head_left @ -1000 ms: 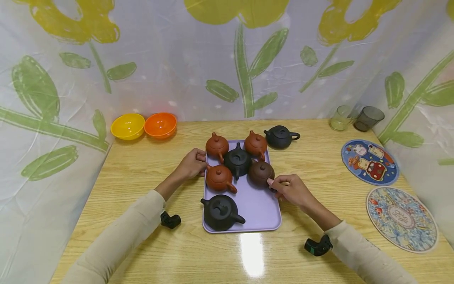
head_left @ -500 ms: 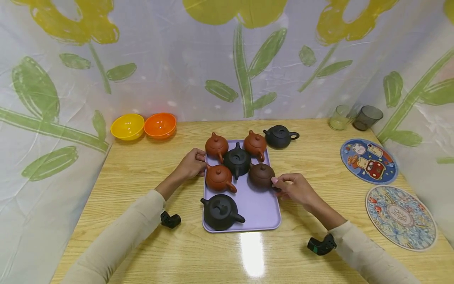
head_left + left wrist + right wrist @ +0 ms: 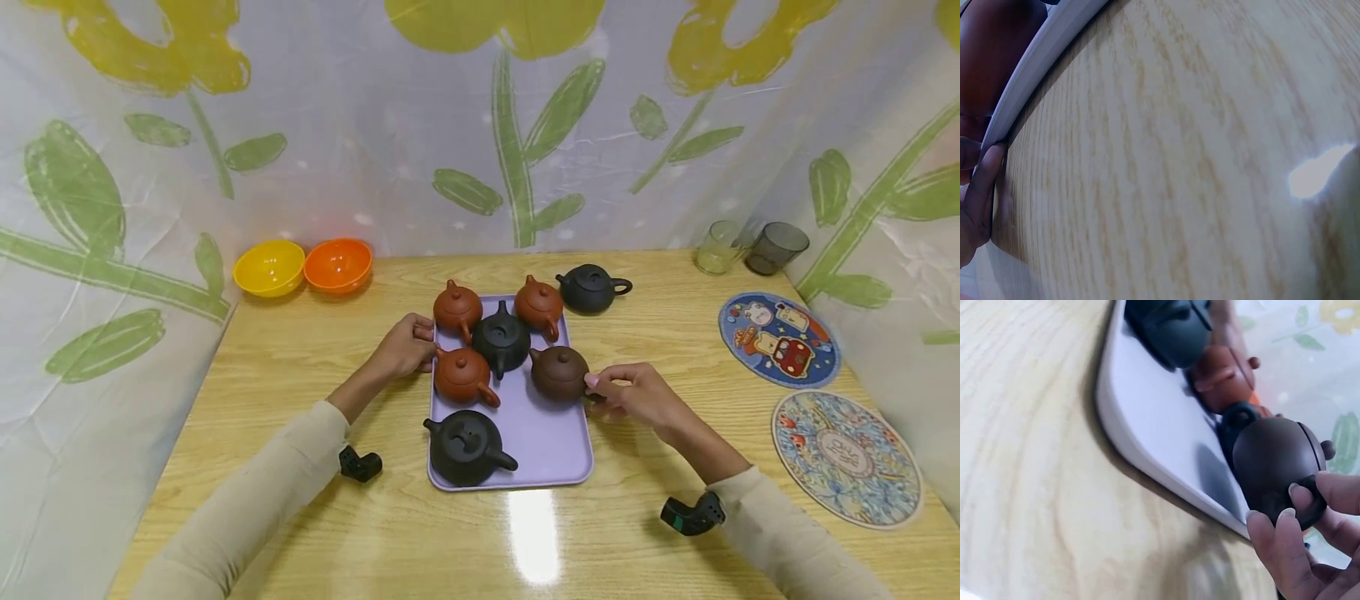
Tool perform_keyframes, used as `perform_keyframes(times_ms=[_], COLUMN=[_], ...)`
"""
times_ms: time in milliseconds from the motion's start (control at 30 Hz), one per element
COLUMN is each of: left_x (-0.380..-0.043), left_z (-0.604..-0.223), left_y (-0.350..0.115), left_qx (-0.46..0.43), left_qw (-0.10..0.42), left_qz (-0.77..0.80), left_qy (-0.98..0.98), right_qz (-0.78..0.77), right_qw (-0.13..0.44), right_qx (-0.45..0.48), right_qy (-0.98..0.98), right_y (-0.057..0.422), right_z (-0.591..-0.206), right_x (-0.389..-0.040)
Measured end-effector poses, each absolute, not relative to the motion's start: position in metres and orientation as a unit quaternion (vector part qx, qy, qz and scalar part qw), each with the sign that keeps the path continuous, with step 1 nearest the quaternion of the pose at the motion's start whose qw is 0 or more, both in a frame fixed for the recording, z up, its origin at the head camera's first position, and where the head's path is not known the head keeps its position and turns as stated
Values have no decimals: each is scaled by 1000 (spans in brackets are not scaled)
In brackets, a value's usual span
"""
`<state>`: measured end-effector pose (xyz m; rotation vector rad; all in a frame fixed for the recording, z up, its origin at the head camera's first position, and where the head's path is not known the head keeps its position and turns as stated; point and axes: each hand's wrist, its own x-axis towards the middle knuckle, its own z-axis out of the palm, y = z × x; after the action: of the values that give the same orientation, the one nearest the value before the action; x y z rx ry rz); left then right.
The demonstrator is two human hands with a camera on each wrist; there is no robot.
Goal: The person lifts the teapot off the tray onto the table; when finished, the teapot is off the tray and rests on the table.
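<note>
My right hand pinches the handle of a dark brown teapot at the right side of a lilac tray. In the right wrist view, fingers and thumb close round that handle, and the brown teapot looks raised over the tray. At the tray's left side my left hand grips the rim, with fingers on both sides of the rim in the left wrist view. Reddish-brown teapots and black teapots stand on the tray. The nearest reddish one is beside my left hand.
Another black teapot stands just off the tray's back right corner. Yellow and orange bowls sit back left. Two glasses are back right, with two round mats, one blue and one patterned, before them.
The brown teapot has moved slightly right in my right hand, away from the black teapot in the tray's middle. My left hand and the tray stay in place.
</note>
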<state>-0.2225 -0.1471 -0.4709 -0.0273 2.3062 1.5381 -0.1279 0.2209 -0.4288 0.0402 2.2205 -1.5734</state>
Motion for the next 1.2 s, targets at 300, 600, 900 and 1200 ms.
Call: perform_keyframes(times_ms=[300, 600, 900, 1200], left_x=[-220, -221, -221, -221], left_z=[-470, -468, -467, -467], left_y=[-148, -147, -146, -147], left_qx=[-7, -9, -4, -5], left_qw=[183, 186, 184, 181], left_qz=[540, 546, 550, 542], left_qy=[821, 817, 815, 821], right_qz=[-548, -522, -508, -499], right_qw=[213, 212, 227, 236], right_qx=[-6, -32, -42, -50], right_qy=[809, 825, 830, 832], right_y=[242, 264, 279, 295], right_z=[-413, -396, -390, -392], right_x=[-139, -153, -164, -180])
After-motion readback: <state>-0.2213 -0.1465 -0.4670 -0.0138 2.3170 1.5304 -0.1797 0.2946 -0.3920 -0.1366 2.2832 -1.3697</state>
